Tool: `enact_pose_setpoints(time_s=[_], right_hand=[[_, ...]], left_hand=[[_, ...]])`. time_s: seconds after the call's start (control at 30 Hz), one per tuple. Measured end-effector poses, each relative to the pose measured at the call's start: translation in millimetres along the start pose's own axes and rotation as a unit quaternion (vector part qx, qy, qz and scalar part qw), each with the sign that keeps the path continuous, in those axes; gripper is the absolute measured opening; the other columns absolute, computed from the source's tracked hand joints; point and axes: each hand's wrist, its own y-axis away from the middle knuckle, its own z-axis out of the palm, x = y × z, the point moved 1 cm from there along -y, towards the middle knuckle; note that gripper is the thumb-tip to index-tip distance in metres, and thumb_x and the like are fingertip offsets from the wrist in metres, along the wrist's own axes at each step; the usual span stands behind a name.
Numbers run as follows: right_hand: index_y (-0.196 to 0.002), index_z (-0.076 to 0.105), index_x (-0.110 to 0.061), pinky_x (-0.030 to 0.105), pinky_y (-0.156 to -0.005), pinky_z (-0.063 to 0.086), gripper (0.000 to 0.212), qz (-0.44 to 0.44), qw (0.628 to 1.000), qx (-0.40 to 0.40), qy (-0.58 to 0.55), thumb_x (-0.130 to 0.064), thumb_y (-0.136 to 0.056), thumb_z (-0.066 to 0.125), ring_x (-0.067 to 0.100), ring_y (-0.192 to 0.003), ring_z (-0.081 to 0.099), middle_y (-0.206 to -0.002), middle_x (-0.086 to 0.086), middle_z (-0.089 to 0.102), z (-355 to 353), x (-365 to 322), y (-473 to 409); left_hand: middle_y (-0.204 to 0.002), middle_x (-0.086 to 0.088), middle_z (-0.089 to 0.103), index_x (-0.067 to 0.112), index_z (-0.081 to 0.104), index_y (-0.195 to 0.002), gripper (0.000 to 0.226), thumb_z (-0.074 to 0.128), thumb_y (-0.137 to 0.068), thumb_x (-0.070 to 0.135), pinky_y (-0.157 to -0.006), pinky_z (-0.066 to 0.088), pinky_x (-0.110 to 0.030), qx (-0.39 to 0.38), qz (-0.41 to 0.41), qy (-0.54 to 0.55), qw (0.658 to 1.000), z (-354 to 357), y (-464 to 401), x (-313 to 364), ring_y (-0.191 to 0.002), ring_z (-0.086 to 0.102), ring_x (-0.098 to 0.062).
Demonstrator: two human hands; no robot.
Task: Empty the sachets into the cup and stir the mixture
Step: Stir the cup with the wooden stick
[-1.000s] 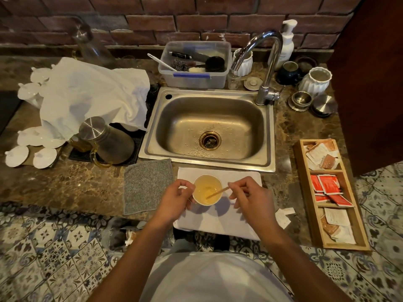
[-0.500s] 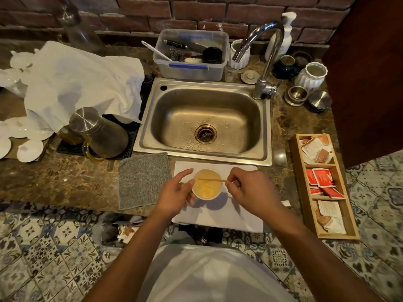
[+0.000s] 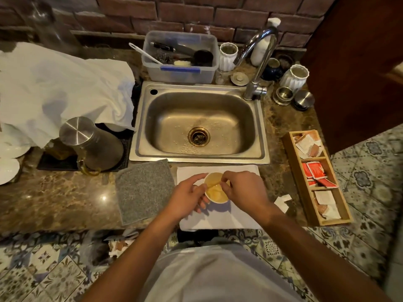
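head view: a small white cup (image 3: 216, 189) holding a yellowish liquid stands on a white cloth (image 3: 220, 217) spread on the brown stone counter (image 3: 65, 203), just in front of the steel sink (image 3: 199, 123). the left hand (image 3: 185, 198) steadies the cup from its left side, fingers loosely curled against the wall and the forefinger stretched out toward the rim. the right hand (image 3: 244, 190) reaches over the cup's right edge, its thumb and forefinger pinched together on a thin pale stick (image 3: 214, 183) that slants down into the liquid. a grey mat (image 3: 145, 190) lies just left of the white cloth. to the right, a wooden tray (image 3: 346, 219) with three compartments holds sachets: pale and brown ones at the far end, red sachets (image 3: 316, 174) in the middle, pale ones nearest. a torn white scrap (image 3: 282, 202) lies between the cloth and the tray. a steel jug (image 3: 91, 142) stands left of the sink, beside a large crumpled white sheet (image 3: 65, 90).
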Motion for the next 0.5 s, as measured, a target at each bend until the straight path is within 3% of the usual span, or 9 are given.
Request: enact_pose_setpoints(time_s=[0.2, 0.33, 0.43, 0.5], right_hand=[[-0.117, 0.072, -0.032, 0.031, -0.073, 0.055, 0.031, 0.035, 0.999, 0.007, -0.005, -0.048, -0.100, 0.052, 0.023, -0.087, 0.071, -0.097, 0.000, 0.078, 3.9, -4.0, 5.9], [-0.116, 0.073, -0.030, 0.032, -0.077, 0.056, 0.030, 0.039, 0.999, 0.006, -0.009, -0.046, -0.100, 0.053, 0.023, -0.089, 0.070, -0.100, 0.000, 0.078, 2.7, -7.0, -6.7], [-0.115, 0.073, -0.030, 0.028, -0.074, 0.051, 0.030, 0.015, 1.000, 0.004, -0.001, -0.046, -0.100, 0.052, 0.022, -0.089, 0.070, -0.101, -0.001, 0.078, 0.8, -8.6, -14.2], [-0.111, 0.074, -0.029, 0.025, -0.069, 0.043, 0.028, 0.000, 1.000, 0.014, 0.012, -0.045, -0.100, 0.053, 0.021, -0.087, 0.069, -0.099, -0.001, 0.078, -0.1, -6.2, -15.9]], left_hand=[[-0.065, -0.007, 0.074, 0.024, 0.056, -0.138, 0.035, 0.053, -0.105, 0.015, -0.044, 0.051, -0.027, -0.035, -0.006, 0.004, 0.999, -5.6, -1.0, -0.4, -0.050, 0.065, -0.016], [-0.065, -0.007, 0.074, 0.031, 0.057, -0.128, 0.029, 0.051, -0.105, 0.014, -0.044, 0.051, -0.027, -0.054, -0.011, 0.010, 0.998, -6.9, -3.4, 0.0, -0.050, 0.066, -0.015], [-0.063, -0.006, 0.074, 0.038, 0.058, -0.119, 0.029, 0.050, -0.106, 0.014, -0.044, 0.051, -0.027, -0.054, -0.016, 0.017, 0.998, -6.2, -4.5, 1.4, -0.050, 0.066, -0.016], [-0.064, -0.006, 0.074, 0.032, 0.058, -0.124, 0.027, 0.050, -0.106, 0.014, -0.046, 0.052, -0.028, -0.051, -0.020, 0.016, 0.998, -5.2, -4.3, -0.3, -0.052, 0.067, -0.018]])
